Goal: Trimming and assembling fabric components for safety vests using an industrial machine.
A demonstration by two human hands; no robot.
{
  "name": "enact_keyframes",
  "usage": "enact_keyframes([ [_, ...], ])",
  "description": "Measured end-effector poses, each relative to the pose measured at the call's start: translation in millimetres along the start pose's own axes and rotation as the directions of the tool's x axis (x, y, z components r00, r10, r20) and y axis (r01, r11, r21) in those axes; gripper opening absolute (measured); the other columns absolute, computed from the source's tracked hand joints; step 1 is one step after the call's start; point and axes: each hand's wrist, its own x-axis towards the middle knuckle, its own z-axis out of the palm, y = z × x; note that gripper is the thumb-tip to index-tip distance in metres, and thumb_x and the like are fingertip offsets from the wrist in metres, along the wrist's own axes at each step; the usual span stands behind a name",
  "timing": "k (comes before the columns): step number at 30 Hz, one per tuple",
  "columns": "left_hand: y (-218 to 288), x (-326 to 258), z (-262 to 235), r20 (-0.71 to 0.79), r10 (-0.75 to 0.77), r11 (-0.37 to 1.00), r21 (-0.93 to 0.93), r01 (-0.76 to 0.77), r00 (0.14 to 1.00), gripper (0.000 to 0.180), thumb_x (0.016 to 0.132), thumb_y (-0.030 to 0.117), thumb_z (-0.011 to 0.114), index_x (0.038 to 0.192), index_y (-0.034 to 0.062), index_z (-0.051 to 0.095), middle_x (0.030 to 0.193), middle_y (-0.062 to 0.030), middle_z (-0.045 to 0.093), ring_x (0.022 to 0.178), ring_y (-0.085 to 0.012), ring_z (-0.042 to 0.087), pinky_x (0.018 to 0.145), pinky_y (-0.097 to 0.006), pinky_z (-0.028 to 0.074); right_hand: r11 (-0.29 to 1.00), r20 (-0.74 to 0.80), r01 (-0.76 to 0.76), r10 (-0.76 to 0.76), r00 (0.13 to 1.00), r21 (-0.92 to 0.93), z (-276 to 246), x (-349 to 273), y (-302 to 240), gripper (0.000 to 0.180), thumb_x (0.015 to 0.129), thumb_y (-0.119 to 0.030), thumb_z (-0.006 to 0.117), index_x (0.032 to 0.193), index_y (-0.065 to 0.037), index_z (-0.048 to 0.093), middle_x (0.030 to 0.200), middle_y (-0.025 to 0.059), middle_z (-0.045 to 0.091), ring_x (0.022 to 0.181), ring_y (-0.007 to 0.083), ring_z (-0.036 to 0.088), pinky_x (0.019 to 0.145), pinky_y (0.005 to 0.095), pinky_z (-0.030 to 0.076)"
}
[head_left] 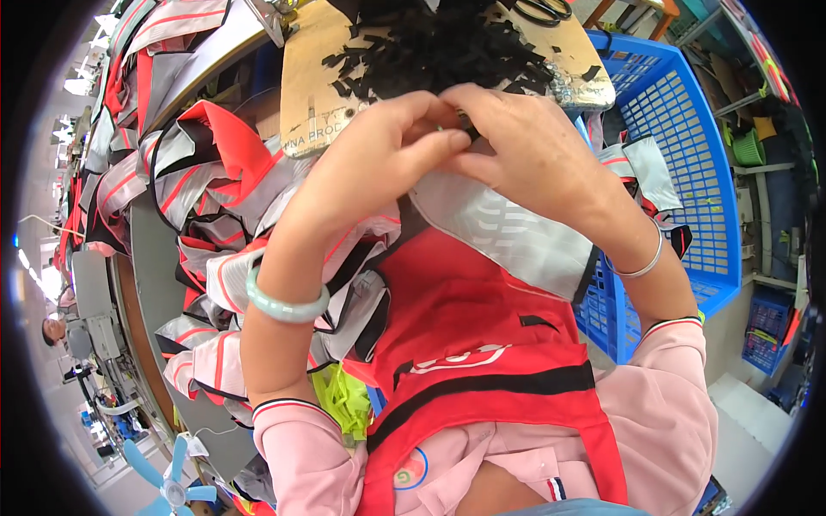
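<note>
Left hand [391, 150] and right hand [542, 146] meet, fingers curled; whether gripping, I cannot tell. Scraps [439, 52] lie just beyond; the panel [508, 232] slants bodyward, rightward, right hand nearer.

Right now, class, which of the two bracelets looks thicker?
The pale green bracelet, on the left arm; the silver bracelet, on the right arm, is a thin band.

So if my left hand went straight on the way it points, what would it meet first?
Probably your right hand, just ahead of your left hand, though depth is hard to judge.
</note>
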Motion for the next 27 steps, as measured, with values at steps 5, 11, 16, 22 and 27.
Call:
enact_keyframes([
  [5,-24.8,-78.6,53.6,-0.369,0.565,0.706,0.679,-0.201,0.738,0.032,0.076,0.005,0.076,0.105,0.0032,0.063,0.093,-0.0125,0.061,0.088,-0.0290,0.063,0.076,-0.036,0.051,0.993,-0.011,0.033,-0.034,0.999,-0.112,-9.1,-12.7,2.4,0.023,0.081,-0.026,0.067,0.078,-0.003,0.064,0.079,0.0129,0.065,0.075,0.0337,0.064,0.065,0.0427,0.051],
  [11,-114.5,-99.7,118.2,-0.568,0.553,0.569,0.792,0.222,0.609,0.059,0.079,0.020,0.069,0.132,0.0023,0.050,0.147,-0.0246,0.034,0.137,-0.0435,0.031,0.112,-0.055,0.023,0.993,0.123,0.091,-0.099,0.987,0.071,4.3,-25.1,-28.7,0.021,0.083,-0.025,0.065,0.078,-0.006,0.060,0.075,0.0116,0.063,0.073,0.0322,0.063,0.062,0.0416,0.050],
  [16,-108.3,-68.1,102.4,-0.721,0.581,0.729,0.667,0.152,0.377,0.069,0.084,0.016,0.062,0.144,-0.0016,0.034,0.153,-0.0259,0.024,0.143,-0.0423,0.021,0.115,-0.054,0.017,0.970,0.187,0.136,-0.175,0.967,0.201,12.7,-37.8,-65.3,0.019,0.083,-0.023,0.064,0.080,-0.005,0.059,0.076,0.0115,0.063,0.072,0.0322,0.063,0.063,0.0414,0.050],
  [22,-54.3,-137.9,85.2,-0.546,0.461,0.683,0.721,0.113,0.699,0.059,0.076,-0.008,0.060,0.133,0.0013,0.052,0.147,-0.0246,0.036,0.132,-0.0444,0.040,0.107,-0.050,0.037,0.978,0.278,0.029,-0.087,0.957,0.205,-21.2,-43.8,-53.8,0.016,0.083,-0.020,0.064,0.080,-0.005,0.060,0.076,0.0121,0.062,0.072,0.0327,0.062,0.063,0.0411,0.049],
  [27,30.0,-181.8,49.2,-0.198,0.235,0.790,0.610,-0.068,0.952,0.035,0.073,-0.006,0.062,0.107,0.0006,0.065,0.095,-0.0160,0.069,0.085,-0.0331,0.068,0.073,-0.039,0.056,0.926,0.263,0.153,-0.252,0.931,0.344,-44.8,-59.7,-59.2,0.015,0.080,-0.018,0.071,0.079,-0.007,0.061,0.072,0.0077,0.058,0.064,0.0278,0.059,0.054,0.0359,0.044],
])
